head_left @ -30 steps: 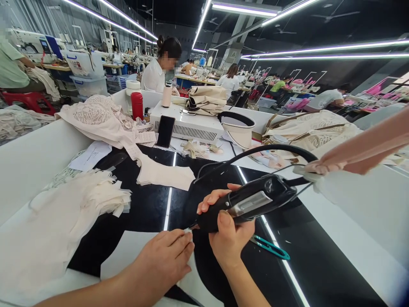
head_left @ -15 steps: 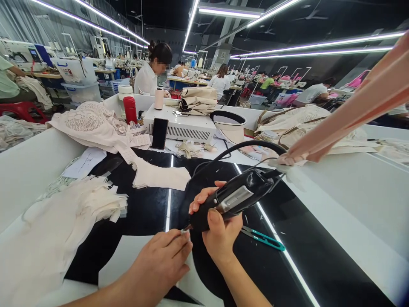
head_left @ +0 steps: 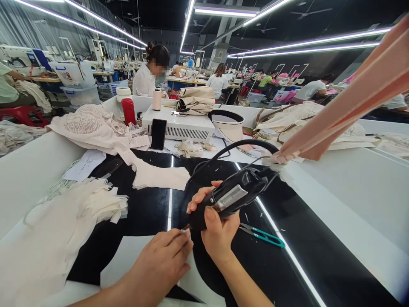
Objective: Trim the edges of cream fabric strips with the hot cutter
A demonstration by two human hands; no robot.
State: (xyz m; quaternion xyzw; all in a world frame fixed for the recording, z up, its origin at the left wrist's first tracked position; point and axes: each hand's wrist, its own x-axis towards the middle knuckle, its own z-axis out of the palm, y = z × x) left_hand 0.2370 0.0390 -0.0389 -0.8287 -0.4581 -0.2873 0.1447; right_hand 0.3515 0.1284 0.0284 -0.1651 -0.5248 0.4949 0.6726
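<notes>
In the head view, my right hand [head_left: 214, 230] is wrapped round a black corded hand tool [head_left: 230, 195] with a silver plate on its side. The tool is tilted, its narrow metal tip pointing down to the left. My left hand [head_left: 166, 260] is closed, its fingertips pressed together right by that tip. A small white bit [head_left: 184, 230] shows at those fingertips; the rest of it is hidden. Beneath my left hand lies a pale flat panel [head_left: 119, 256]. Teal thread snips [head_left: 265, 236] lie right of my right hand.
Peach cloth [head_left: 345, 98] is tied to the tool's back end and rises to the right. Stacked pale pieces [head_left: 96, 202] lie left; a cream garment [head_left: 105, 136] trails onto the black tabletop [head_left: 143, 213]. Behind stand a phone [head_left: 159, 134], a vented white box [head_left: 182, 128] and a red bottle [head_left: 128, 111].
The tool and my right hand have shifted very slightly left, while my left hand stays at the tip. The whole view has also moved a little.
</notes>
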